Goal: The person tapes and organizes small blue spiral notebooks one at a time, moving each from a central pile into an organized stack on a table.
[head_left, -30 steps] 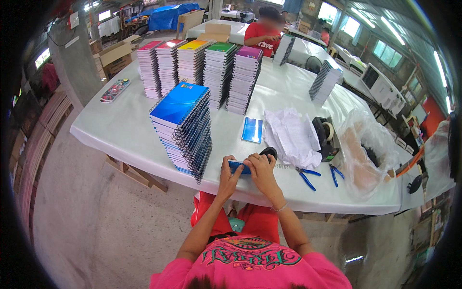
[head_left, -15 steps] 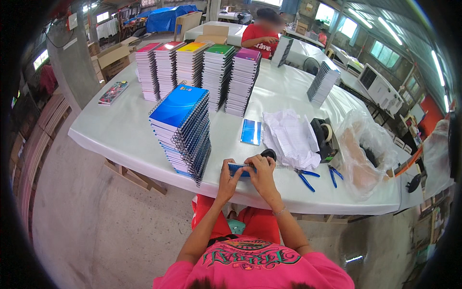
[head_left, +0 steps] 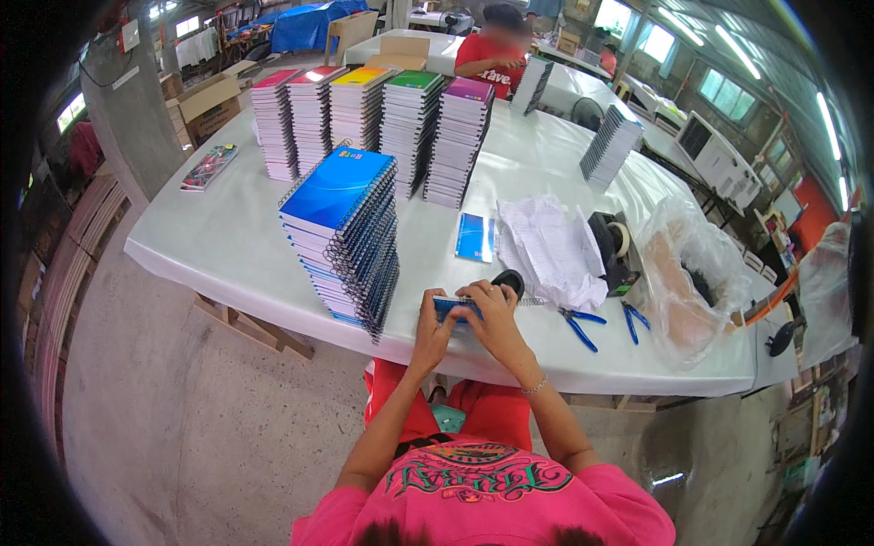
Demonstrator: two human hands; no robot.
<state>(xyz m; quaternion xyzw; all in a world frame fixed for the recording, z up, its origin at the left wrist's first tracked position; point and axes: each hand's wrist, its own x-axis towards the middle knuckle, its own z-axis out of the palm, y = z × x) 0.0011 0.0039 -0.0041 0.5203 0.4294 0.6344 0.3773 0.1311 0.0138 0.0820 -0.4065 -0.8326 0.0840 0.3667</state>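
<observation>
At the table's front edge, both hands hold a small blue notebook [head_left: 452,309] on its edge. My left hand [head_left: 430,329] grips its left end, with thumb and fingers closed on it. My right hand [head_left: 492,320] has its fingers bent over the right part of the top edge. A thin wire coil [head_left: 531,301] sticks out to the right, past the right fingers; how far it runs into the notebook is hidden. Just beyond the right hand is a black rounded object [head_left: 513,281]. Another small blue notebook [head_left: 475,237] lies flat farther off.
A tall stack of blue coil-bound notebooks [head_left: 339,238] stands left of my hands, with several coloured stacks [head_left: 407,132] behind. To the right lie crumpled paper [head_left: 552,255], blue-handled pliers [head_left: 581,329], a second pair [head_left: 635,321] and a plastic bag [head_left: 689,291]. A person in red [head_left: 492,59] sits across.
The notebook is tipped so that more of its blue cover shows. My right fingers have shifted slightly along its top edge. The whole view has moved a little.
</observation>
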